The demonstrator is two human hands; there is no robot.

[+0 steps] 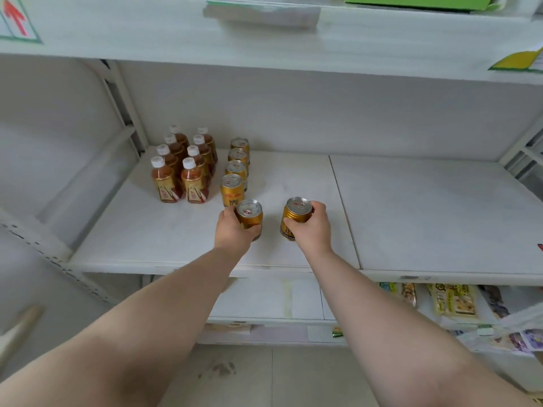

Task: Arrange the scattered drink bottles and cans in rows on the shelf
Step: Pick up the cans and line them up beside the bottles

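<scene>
Near edge of shelf (411,215): two small gold cans, rigid metal, prob full, so some heft for the size. Smooth sides, bit slippery, dent-prone if squeezed hard. Best taken round the body, below the rim.

Left hand (232,229) wrapped round left can (249,214), fingers curled on its side, just in front of can row (235,171). Right hand (311,227) gripping right can (296,211) the same way, to the right of the row & apart from it. Unclear whether set down or lifted.

Further back: row of four running rearward. Left of row, tea bottles (182,168) in two files, white caps.
</scene>
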